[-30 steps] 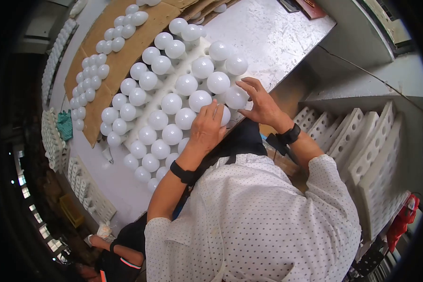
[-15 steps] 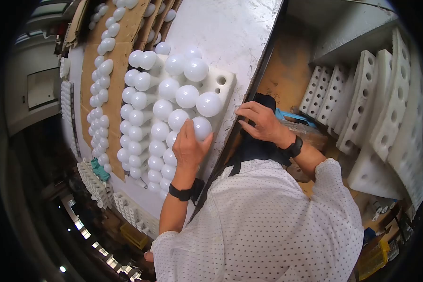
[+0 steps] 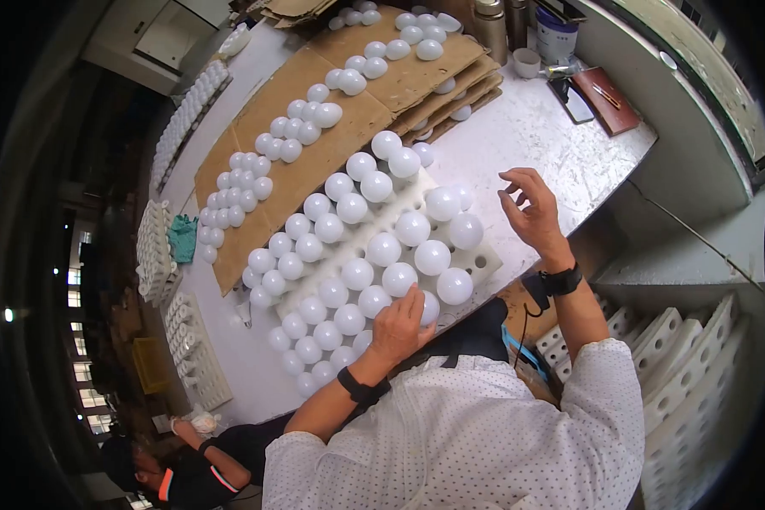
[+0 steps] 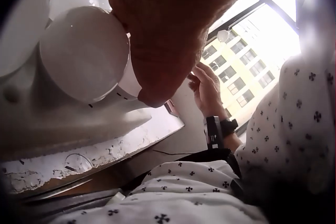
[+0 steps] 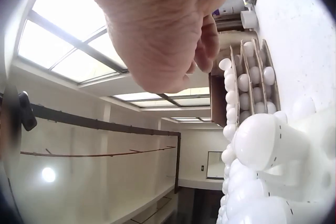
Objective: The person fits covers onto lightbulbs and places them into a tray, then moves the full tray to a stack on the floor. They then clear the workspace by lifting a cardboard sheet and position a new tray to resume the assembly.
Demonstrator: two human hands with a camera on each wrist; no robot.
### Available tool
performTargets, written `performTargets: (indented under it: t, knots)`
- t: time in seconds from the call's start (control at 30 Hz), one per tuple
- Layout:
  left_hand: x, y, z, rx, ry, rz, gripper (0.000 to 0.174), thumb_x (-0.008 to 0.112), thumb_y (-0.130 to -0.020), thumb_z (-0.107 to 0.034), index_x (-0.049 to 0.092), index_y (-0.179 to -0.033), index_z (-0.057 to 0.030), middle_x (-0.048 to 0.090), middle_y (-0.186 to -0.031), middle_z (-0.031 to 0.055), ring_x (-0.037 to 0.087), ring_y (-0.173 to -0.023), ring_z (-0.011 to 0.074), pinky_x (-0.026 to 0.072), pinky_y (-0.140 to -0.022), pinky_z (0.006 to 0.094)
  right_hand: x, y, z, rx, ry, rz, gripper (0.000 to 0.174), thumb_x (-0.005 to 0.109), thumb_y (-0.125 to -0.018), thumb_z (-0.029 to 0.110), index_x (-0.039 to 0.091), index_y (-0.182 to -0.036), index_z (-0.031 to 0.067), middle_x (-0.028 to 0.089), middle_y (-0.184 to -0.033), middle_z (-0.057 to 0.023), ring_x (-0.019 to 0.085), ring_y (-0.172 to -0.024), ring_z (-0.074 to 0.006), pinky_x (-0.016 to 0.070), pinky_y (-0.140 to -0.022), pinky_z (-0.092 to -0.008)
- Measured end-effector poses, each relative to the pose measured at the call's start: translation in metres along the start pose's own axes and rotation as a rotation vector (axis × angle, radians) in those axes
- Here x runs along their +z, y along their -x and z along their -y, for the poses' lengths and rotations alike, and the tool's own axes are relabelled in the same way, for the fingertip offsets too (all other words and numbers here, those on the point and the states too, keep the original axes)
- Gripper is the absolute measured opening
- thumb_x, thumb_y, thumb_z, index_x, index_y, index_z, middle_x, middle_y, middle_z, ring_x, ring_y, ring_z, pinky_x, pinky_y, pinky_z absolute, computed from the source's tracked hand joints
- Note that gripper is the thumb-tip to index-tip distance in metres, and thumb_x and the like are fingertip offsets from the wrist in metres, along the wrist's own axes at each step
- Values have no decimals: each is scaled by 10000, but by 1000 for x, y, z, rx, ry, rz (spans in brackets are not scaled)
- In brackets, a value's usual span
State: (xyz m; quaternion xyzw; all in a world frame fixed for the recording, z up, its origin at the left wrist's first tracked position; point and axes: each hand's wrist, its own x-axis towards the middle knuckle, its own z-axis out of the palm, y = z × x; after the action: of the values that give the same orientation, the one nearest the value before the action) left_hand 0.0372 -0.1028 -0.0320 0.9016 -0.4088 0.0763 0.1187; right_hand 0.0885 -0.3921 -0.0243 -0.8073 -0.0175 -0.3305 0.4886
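White round light bulbs (image 3: 412, 228) stand in rows in a white foam tray (image 3: 489, 265) with round holes on the table. At the tray's near edge my left hand (image 3: 399, 330) grips a bulb (image 3: 429, 308), fingers on one side and thumb on the other. The left wrist view shows that hand dark in front, hiding most of this bulb, beside another large bulb (image 4: 84, 53). My right hand (image 3: 531, 212) hovers over the tabletop right of the tray, fingers loosely bent, nothing between them. In the right wrist view, bulbs (image 5: 257, 141) stand below and beside it.
Brown cardboard sheets (image 3: 361, 102) carrying more bulbs lie beyond the tray, stacked in layers at their right end. A phone (image 3: 571, 100), a reddish-brown notebook (image 3: 605, 100) and a white cup (image 3: 527, 62) are at the back right. Foam trays (image 3: 680, 382) lean below the table; another person (image 3: 208, 463) sits at lower left.
My right hand has come away from a near-edge bulb, passed by the table's edge and risen over the tabletop. My left hand stays at the tray's near edge. The head view has swung.
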Motion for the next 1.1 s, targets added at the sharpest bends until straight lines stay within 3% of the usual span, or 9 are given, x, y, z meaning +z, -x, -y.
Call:
performTargets:
  t: [0.3, 0.5, 0.6, 0.63, 0.8, 0.87, 0.97, 1.03, 1.1]
  knots:
    - [9, -2, -13, -208, -51, -61, 477, 737, -562, -232, 564, -934, 13, 589, -1096, 168, 577, -628, 199, 455, -517, 289, 88, -204, -143, 43, 261, 180, 428, 643, -747, 206, 530, -1128, 47, 584, -1049, -175, 582, -905, -311, 473, -780, -372]
    - [-10, 2, -15, -314, 11, 153, 552, 720, -609, -211, 512, -1079, -7, 455, -1281, 151, 549, -889, 226, 431, -708, 326, 135, -307, -236, -186, 686, 284, 689, 678, -716, 324, 420, -1278, 20, 502, -1221, -211, 490, -1120, -341, 405, -933, -383]
    - [-14, 7, -16, -300, 71, 160, 605, 721, -611, -202, 489, -1139, -19, 422, -1319, 131, 550, -876, 212, 418, -701, 316, 153, -336, -246, -161, 694, 481, 681, 629, -738, 451, 432, -1286, 98, 567, -1109, -238, 537, -1056, -360, 441, -857, -422]
    - [-15, 11, -17, -294, -24, 129, 582, 726, -615, -194, 504, -1125, -23, 429, -1317, 129, 557, -858, 201, 425, -688, 304, 154, -329, -189, 44, 814, 602, 686, 602, -742, 487, 416, -1300, 136, 580, -1094, -222, 545, -1047, -353, 442, -857, -424]
    - [-50, 34, -6, -374, -11, -35, 470, 733, -619, -160, 567, -1037, -26, 510, -1242, 131, 598, -822, 185, 469, -660, 285, 166, -308, -134, 29, 1013, 570, 700, 593, -735, 503, 404, -1299, 132, 562, -1126, -220, 539, -1046, -375, 450, -845, -436]
    - [-74, 48, 12, -534, 33, -279, 303, 676, -656, -126, 590, -930, -27, 596, -1097, 134, 599, -672, 213, 478, -608, 306, 162, -300, -135, -8, 1043, 548, 692, 598, -731, 505, 430, -1279, 117, 559, -1125, -227, 538, -1044, -378, 446, -852, -437]
    - [-101, 86, 48, -769, 64, -544, 257, 659, -702, -62, 607, -950, -21, 648, -942, 128, 629, -699, 262, 507, -621, 315, 144, -308, -198, -92, 754, 466, 632, 631, -746, 449, 512, -1177, 3, 564, -1104, -229, 557, -1000, -363, 437, -846, -419]
    - [-103, 133, 86, -950, 52, -679, 254, 645, -729, -50, 608, -979, -18, 651, -900, 145, 638, -738, 284, 514, -653, 325, 123, -298, -230, 373, 266, 331, 677, 658, -752, 464, 471, -1214, 5, 600, -1013, -117, 595, -942, -219, 449, -697, -307]
    - [-99, 194, 127, -1150, -6, -760, 224, 615, -748, -38, 613, -970, -14, 650, -875, 159, 638, -743, 301, 514, -667, 338, 85, -249, -176, 523, -140, 228, 679, 657, -785, 399, 370, -1314, 84, 516, -1165, -97, 590, -937, -226, 418, -712, -259]
